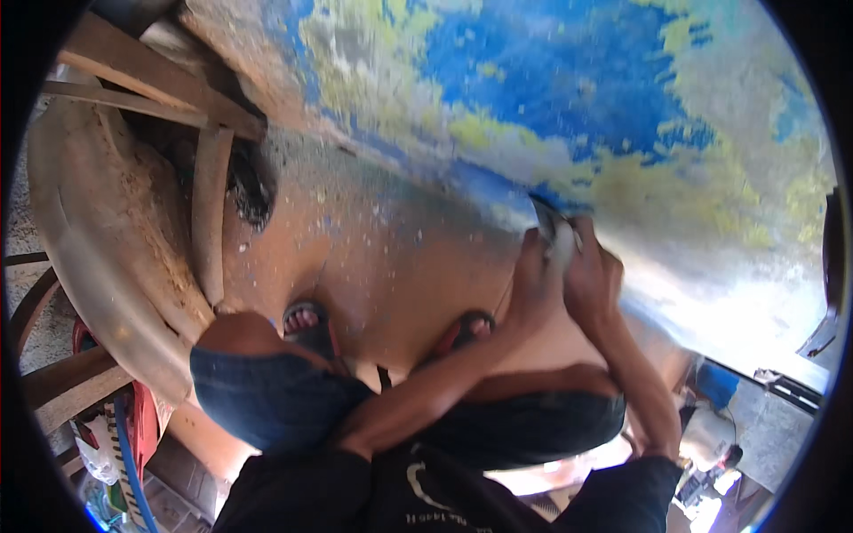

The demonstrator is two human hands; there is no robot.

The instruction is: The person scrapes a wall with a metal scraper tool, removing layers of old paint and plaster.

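Note:
Both my hands are close together at the lower edge of a wall point(546, 73) with peeling blue, yellow-green and grey paint. My left hand point(536, 280) and my right hand point(593, 266) close around the light handle of a scraper point(563, 243). Its dark flat blade points up and to the left, with the tip at or very near a blue patch of the wall; whether it touches is hard to tell. The fingers are partly blurred and hide some of the handle.
Paint flakes lie scattered on the brown floor point(380, 260) between the wall and my sandalled feet. At left stand a wooden frame point(212, 213) and a large curved, pale object point(126, 320). A red object point(143, 420) sits at lower left. Another person point(710, 436) is at far lower right.

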